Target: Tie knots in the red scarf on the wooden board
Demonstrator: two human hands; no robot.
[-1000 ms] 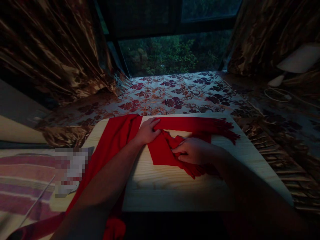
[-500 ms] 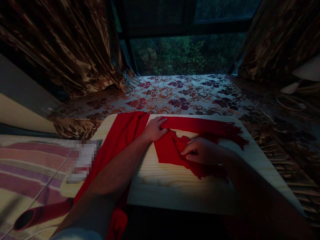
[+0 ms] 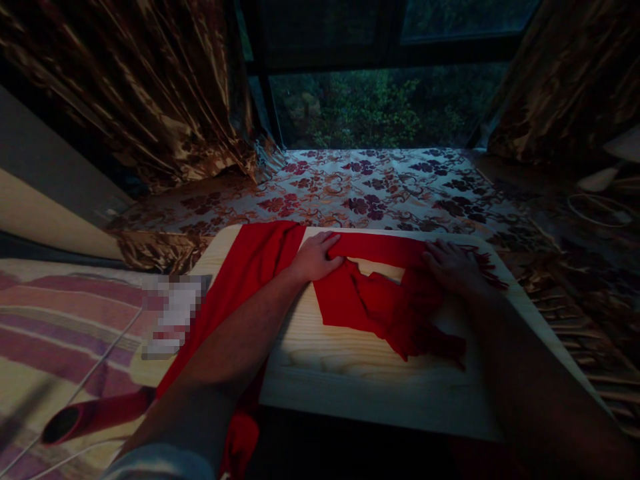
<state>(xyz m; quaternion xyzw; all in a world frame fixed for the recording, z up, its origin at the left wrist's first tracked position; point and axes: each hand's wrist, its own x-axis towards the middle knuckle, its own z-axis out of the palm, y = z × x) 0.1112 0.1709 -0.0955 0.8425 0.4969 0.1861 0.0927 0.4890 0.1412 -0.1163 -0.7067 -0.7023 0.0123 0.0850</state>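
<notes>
Resting both hands on a red scarf (image 3: 345, 301) laid over a wooden table (image 3: 350, 393).
The left hand (image 3: 317, 259) lies palm down on the strip along the far edge, thumb apart from the fingers; the right hand (image 3: 453, 265) lies on that strip near its fringe, fingers slightly spread. Nearer the person, another fringed part sits crumpled, and a wide length runs down the table's left side, near a striped blanket (image 3: 55, 317).

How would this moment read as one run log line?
left hand: on scarf | right hand: on scarf, beside fringe | scarf: partly bunched on table
</notes>
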